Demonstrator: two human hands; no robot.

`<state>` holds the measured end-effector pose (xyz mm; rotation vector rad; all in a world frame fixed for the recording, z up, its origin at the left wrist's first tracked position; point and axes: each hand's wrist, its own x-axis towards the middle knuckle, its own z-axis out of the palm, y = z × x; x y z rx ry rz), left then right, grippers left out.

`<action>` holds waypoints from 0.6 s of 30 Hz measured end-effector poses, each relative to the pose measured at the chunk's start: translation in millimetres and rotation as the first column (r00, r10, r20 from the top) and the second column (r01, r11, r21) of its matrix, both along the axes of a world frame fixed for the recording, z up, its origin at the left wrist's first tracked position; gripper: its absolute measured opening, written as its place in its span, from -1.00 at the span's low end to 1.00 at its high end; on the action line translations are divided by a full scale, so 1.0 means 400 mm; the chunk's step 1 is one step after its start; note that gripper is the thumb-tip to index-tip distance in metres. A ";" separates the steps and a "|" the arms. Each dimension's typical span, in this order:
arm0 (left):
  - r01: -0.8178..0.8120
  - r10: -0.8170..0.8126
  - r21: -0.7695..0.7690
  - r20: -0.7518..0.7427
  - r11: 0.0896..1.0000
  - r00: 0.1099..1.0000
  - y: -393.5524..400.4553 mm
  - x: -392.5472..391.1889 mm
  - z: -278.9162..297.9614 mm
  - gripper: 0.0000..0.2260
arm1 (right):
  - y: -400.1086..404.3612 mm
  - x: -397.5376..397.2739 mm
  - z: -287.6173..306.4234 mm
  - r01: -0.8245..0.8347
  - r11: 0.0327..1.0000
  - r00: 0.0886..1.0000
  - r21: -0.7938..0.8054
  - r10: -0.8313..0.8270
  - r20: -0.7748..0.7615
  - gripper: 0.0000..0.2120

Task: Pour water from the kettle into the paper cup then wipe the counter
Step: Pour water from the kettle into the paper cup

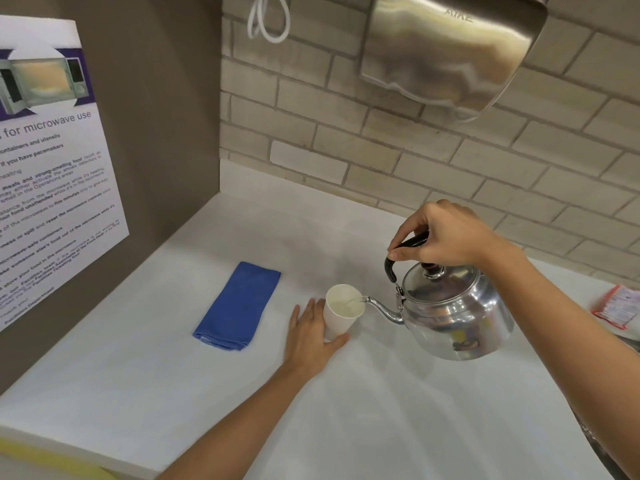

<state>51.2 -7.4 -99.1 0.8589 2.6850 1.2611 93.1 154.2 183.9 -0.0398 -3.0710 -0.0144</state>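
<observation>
A shiny metal kettle [453, 313] hangs tilted above the white counter [173, 375], its spout over the rim of a white paper cup [341, 311]. A thin stream of water runs from the spout into the cup. My right hand [446, 235] grips the kettle's black handle from above. My left hand [311, 336] rests on the counter with fingers and thumb around the cup's base, steadying it. A folded blue cloth [239, 304] lies flat on the counter, left of the cup.
A brown side panel with a microwave-use notice [52, 161] closes off the left. A tiled wall with a steel hand dryer [450, 53] stands behind. A red-and-white packet [620, 306] lies at the far right edge, beside a sink rim.
</observation>
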 end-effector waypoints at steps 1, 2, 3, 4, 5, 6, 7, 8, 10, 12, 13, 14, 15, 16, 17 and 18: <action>-0.001 0.001 -0.001 -0.002 1.000 1.000 0.000 0.001 -0.001 -0.28 | -0.001 -0.001 0.001 0.002 1.000 1.000 0.001 -0.002 0.002 -0.84; -0.002 0.002 -0.001 -0.002 1.000 1.000 -0.001 0.001 -0.002 -0.28 | -0.001 -0.001 0.002 0.004 1.000 1.000 0.002 -0.004 0.004 -0.84; -0.002 0.002 -0.001 -0.001 1.000 1.000 -0.001 0.001 -0.002 -0.28 | -0.001 -0.002 0.002 0.005 1.000 1.000 0.004 -0.005 0.004 -0.84; -0.001 0.001 0.001 0.001 1.000 1.000 -0.001 0.001 -0.003 -0.28 | 0.000 -0.002 0.002 0.005 1.000 1.000 0.006 -0.005 0.003 -0.85; -0.001 0.001 0.003 0.001 1.000 1.000 -0.001 0.000 -0.003 -0.28 | 0.000 -0.003 0.003 0.005 1.000 1.000 0.007 -0.005 0.003 -0.85; 0.000 0.000 0.002 -0.001 1.000 1.000 -0.001 0.000 -0.004 -0.28 | 0.001 -0.003 0.003 0.005 1.000 1.000 0.009 -0.005 0.004 -0.86; 0.002 -0.002 0.000 -0.003 1.000 1.000 -0.001 0.000 -0.005 -0.28 | 0.002 -0.004 0.004 0.005 1.000 1.000 0.013 -0.006 0.004 -0.86; 0.004 -0.004 -0.004 -0.006 1.000 1.000 -0.001 -0.001 -0.006 -0.28 | 0.002 -0.004 0.004 0.007 1.000 1.000 0.017 -0.007 0.002 -0.86; 0.007 -0.007 -0.010 -0.008 1.000 1.000 -0.001 -0.002 -0.007 -0.28 | 0.003 -0.004 0.005 0.011 1.000 1.000 0.025 -0.011 -0.004 -0.86; 0.007 -0.007 -0.009 -0.009 1.000 1.000 -0.002 -0.001 -0.007 -0.27 | 0.003 -0.004 0.005 0.012 1.000 1.000 0.027 -0.012 -0.005 -0.85; 0.006 -0.006 -0.008 -0.010 1.000 1.000 -0.002 -0.001 -0.008 -0.27 | 0.003 -0.004 0.005 0.011 1.000 1.000 0.028 -0.011 -0.002 -0.85; 0.006 -0.006 -0.009 -0.010 1.000 1.000 -0.002 -0.002 -0.008 -0.27 | 0.003 -0.004 0.005 0.011 1.000 1.000 0.027 -0.011 0.002 -0.86; 0.006 -0.006 -0.010 -0.011 1.000 1.000 -0.002 -0.002 -0.008 -0.27 | 0.003 -0.004 0.006 0.012 1.000 1.000 0.025 -0.012 0.005 -0.86; 0.006 -0.006 -0.009 -0.012 1.000 1.000 -0.002 -0.002 -0.009 -0.27 | 0.003 -0.004 0.006 0.014 1.000 1.000 0.023 -0.014 0.009 -0.87; 0.006 -0.007 -0.008 -0.012 1.000 1.000 -0.001 -0.003 -0.010 -0.28 | 0.002 -0.003 0.006 0.014 1.000 1.000 0.022 -0.014 0.011 -0.87; 0.007 -0.007 -0.009 -0.011 1.000 1.000 -0.001 -0.003 -0.010 -0.27 | 0.002 -0.003 0.006 0.012 1.000 1.000 0.022 -0.012 0.011 -0.87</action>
